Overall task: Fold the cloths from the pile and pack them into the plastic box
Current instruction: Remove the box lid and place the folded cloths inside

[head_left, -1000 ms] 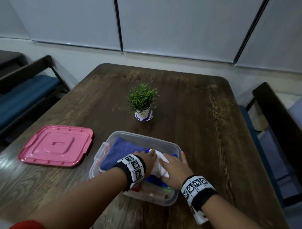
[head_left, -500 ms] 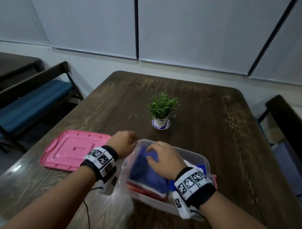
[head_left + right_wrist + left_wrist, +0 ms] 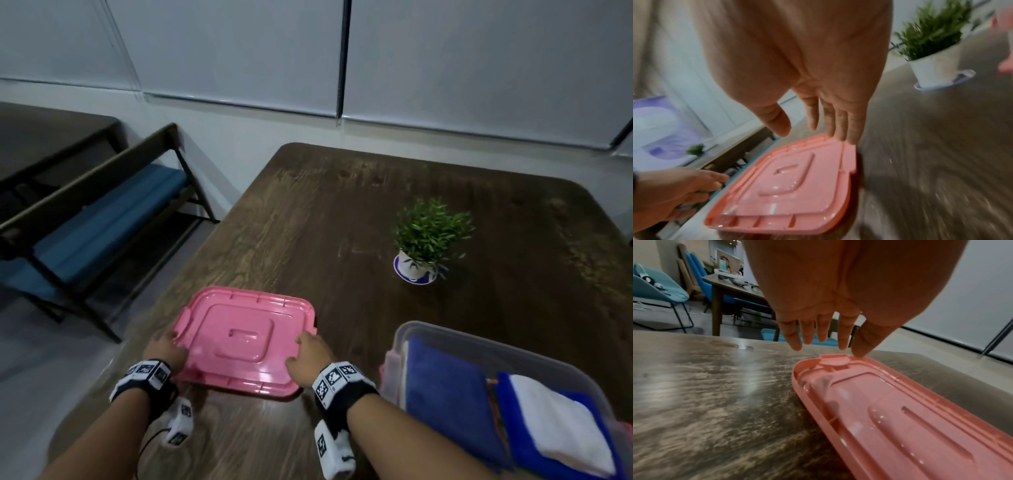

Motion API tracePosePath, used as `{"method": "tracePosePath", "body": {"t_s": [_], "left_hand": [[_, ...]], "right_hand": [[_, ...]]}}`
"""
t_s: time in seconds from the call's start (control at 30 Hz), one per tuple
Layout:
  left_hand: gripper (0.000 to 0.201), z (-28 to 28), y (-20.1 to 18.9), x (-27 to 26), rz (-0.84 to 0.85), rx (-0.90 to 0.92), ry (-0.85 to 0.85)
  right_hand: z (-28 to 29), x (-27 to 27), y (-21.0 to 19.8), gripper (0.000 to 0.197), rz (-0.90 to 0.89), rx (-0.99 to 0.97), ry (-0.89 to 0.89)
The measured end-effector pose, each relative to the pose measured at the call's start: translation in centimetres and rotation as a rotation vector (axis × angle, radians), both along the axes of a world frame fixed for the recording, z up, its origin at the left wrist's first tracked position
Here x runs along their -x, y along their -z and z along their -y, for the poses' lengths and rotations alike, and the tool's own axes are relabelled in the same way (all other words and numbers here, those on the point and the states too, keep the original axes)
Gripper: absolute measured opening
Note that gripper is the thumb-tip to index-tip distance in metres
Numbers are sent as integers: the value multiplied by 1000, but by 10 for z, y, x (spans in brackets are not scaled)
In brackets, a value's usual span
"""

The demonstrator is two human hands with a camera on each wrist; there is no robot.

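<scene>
The pink lid (image 3: 239, 342) lies flat on the wooden table, left of the clear plastic box (image 3: 479, 339). Inside the box lie a folded blue cloth (image 3: 445, 394) and a folded white cloth (image 3: 555, 425) on another blue one. My left hand (image 3: 164, 349) is at the lid's left edge. Its fingers (image 3: 824, 337) are straight, and the thumb tip touches the lid (image 3: 890, 410) by its tab. My right hand (image 3: 306, 353) is at the right edge, fingers (image 3: 838, 126) straight over the lid's (image 3: 789, 183) rim. Neither hand curls round the lid.
A small potted plant (image 3: 424, 240) stands on the table (image 3: 342, 212) beyond the box. A bench with a blue cushion (image 3: 96, 219) sits off the table's left side. The table's left edge runs close to the lid.
Both hands have left the cloths in the box and moved left to the pink lid, one at each side. The view has swung left with them.
</scene>
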State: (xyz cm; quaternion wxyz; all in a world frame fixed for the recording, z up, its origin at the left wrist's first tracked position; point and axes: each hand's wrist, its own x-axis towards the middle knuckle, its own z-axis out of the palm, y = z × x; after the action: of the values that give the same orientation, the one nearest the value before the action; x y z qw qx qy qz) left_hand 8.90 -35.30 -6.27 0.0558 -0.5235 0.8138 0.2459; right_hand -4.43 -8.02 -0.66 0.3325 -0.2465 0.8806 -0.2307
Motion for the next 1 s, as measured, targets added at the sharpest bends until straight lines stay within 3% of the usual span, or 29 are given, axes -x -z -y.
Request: {"method": "tracePosePath", "body": {"t_s": [0.17,0.3,0.37,0.43,0.5,0.53,0.6,0.7,0.83,0.93,1.0], "left_hand": [[64,31,38,6,-45,-107,-13],[62,51,56,4,-13,-208,-77],[51,51,48,1,25,-140,-27],[55,54,31,4,-34,-78,-45],[69,57,7,13,-226,-121,-194],[67,61,-7,21,-315,-113,-247],[60,67,-41,37,-502,-75,-289],[71,56,-94,62,-744,-45,-343],[63,-3,-150,95,-1063,-171,-193],[47,-63,-180,117,-1140,-222,-26],[49,-101,-187,133,-1141,-322,68]], "right_hand": [[21,20,53,98,184,-182,131],[30,26,59,108,313,-220,231],[35,26,55,106,303,-207,325],[40,29,41,99,310,-138,375],[49,41,29,92,287,-20,392],[51,49,21,87,254,44,382],[49,67,-1,66,197,187,369],[28,88,-61,44,112,421,479],[-33,110,-130,34,67,733,628],[-105,116,-155,35,215,992,766],[-160,119,-163,40,280,1148,851]]}}
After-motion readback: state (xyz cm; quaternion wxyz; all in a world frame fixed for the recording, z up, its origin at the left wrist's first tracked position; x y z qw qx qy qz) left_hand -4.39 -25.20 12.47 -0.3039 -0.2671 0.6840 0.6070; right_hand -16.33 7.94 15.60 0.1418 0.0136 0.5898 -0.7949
